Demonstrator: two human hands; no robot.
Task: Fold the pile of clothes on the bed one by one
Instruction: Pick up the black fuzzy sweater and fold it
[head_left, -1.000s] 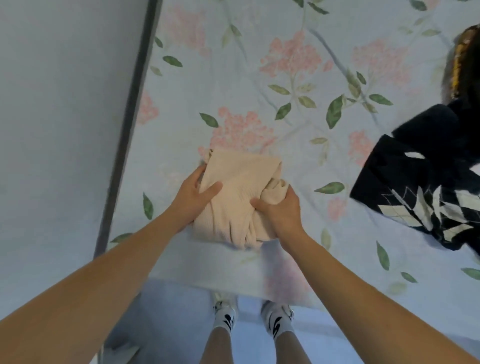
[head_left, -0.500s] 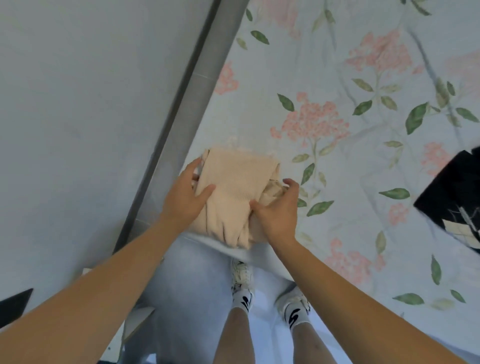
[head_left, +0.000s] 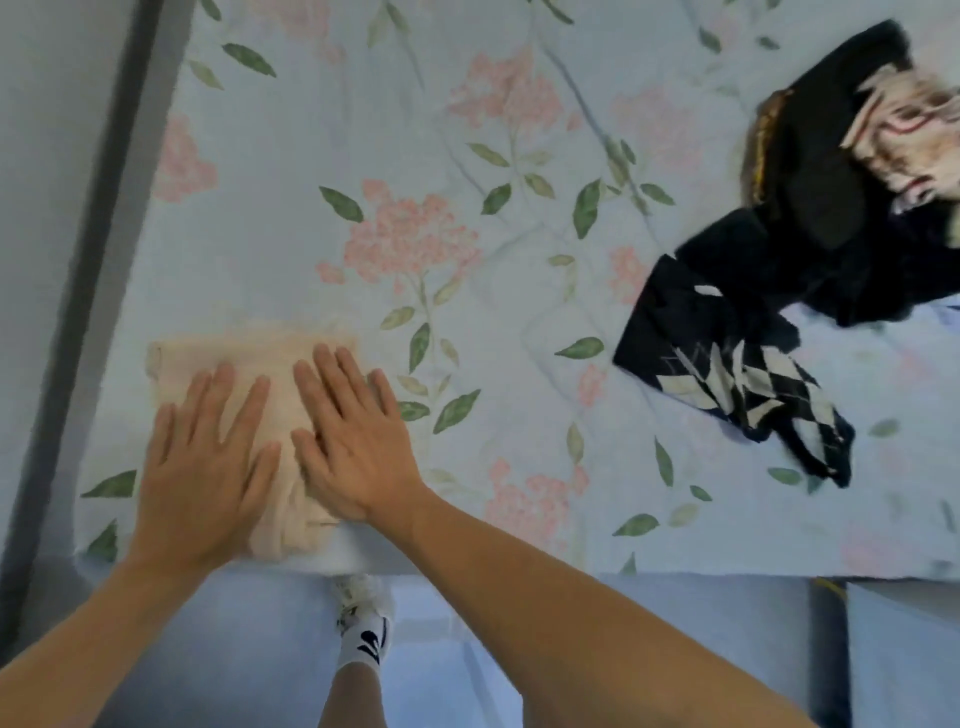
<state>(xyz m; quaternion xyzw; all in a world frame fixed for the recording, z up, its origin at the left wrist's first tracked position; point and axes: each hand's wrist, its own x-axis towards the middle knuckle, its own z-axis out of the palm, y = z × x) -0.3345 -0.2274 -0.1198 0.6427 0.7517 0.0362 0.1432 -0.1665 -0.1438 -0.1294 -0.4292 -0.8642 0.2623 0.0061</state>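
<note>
Bed (head_left: 519, 130); hands half-hiding beige garment (head_left: 171, 364)

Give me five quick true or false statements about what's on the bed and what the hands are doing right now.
1. Both hands lie flat, palms down, on the beige folded garment. True: the left hand and right hand press on it with open fingers.
2. The beige garment sits by the bed's far edge. False: it lies at the near edge, toward the left corner.
3. A dark pile of clothes lies to the right, apart from the hands. True.
4. The bedsheet is plain white. False: it is pale blue with pink flowers and green leaves.
5. The right hand grips a black garment. False: it rests open on the beige one.
</note>
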